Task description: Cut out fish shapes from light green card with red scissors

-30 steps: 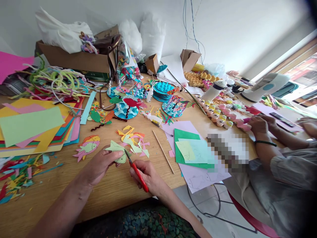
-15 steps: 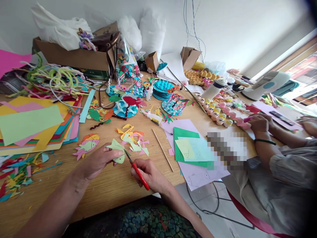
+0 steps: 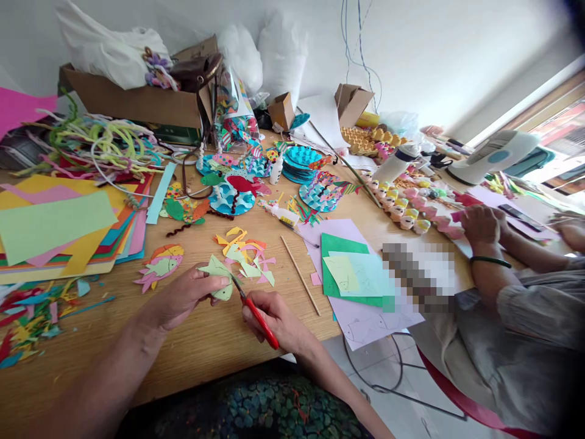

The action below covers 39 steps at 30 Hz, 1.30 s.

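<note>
Single head-worn view; no second view shares the scene. Camera sits above the near edge of the wooden table [image 3: 183, 341], facing forward and downward across it. Both forearms enter from the bottom of the frame; the left hand [image 3: 194, 292] and right hand [image 3: 274, 320] lie at close range, near centre. Boxes and the pale wall [image 3: 315, 55] stand farther off, at the top. A seated person [image 3: 512, 317] occupies the right side, and the window [image 3: 564, 143] appears at upper right.

no readable text, labels too small
</note>
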Tool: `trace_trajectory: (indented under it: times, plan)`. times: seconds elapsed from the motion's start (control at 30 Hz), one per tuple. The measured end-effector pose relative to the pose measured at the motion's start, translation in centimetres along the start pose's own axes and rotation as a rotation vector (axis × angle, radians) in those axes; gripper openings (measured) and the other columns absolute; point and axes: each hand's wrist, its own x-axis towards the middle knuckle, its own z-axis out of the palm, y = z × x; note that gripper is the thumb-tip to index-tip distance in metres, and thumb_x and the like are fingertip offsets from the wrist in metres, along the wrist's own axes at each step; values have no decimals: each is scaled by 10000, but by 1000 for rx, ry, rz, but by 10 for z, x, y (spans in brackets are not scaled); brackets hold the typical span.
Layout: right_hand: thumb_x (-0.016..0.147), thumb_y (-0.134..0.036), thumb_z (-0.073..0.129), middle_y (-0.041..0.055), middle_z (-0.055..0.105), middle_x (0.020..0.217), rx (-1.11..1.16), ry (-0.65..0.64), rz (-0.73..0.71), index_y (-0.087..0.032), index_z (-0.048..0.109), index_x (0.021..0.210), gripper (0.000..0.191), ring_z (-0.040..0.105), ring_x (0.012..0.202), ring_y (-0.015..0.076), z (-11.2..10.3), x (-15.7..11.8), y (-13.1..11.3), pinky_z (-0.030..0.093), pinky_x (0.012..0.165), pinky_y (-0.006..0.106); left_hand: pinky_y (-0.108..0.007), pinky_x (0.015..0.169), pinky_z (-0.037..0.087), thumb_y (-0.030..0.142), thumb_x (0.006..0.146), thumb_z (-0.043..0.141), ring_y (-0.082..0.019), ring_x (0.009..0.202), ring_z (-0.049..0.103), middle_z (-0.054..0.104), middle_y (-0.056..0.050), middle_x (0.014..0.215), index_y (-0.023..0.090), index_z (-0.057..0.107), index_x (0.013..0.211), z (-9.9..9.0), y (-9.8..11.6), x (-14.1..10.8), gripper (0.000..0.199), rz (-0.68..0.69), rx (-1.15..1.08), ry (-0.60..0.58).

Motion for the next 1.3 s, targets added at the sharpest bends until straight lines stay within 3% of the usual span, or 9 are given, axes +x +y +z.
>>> trace_trajectory:
  times: [0.47, 0.73, 0.93, 1.3]
  plan:
    - [854, -408, 550, -59, 328, 524, -62, 49, -14, -185, 394, 588, 381, 288, 487, 75, 0, 0, -4, 207, 445, 211, -237, 503, 357, 348, 653, 610, -115, 549, 418, 520, 27, 522, 176, 563, 515, 0, 3, 0, 225, -31, 20, -7]
    - [856, -404, 551, -53, 347, 537, -60, 82, -42, -183, 414, 603, 363, 309, 496, 80, 2, 2, 4, 222, 452, 211, -248, 534, 396, 397, 632, 626, -128, 542, 464, 548, 21, 492, 192, 570, 468, 4, 4, 0, 269, -16, 55, 116]
    - [858, -405, 544, -52, 362, 540, -44, 83, -38, -183, 413, 611, 357, 313, 496, 79, 5, 4, 4, 233, 456, 209, -237, 534, 384, 376, 688, 597, -115, 537, 445, 540, 31, 507, 190, 583, 495, 6, 3, -2, 268, 42, 59, 48]
    - [834, -485, 545, -56, 305, 532, -35, 93, -26, -190, 369, 570, 433, 272, 490, 75, 6, 3, -6, 211, 441, 209, -231, 533, 377, 371, 695, 591, -112, 539, 439, 536, 35, 510, 190, 565, 487, 5, 4, 1, 277, 53, 53, 31]
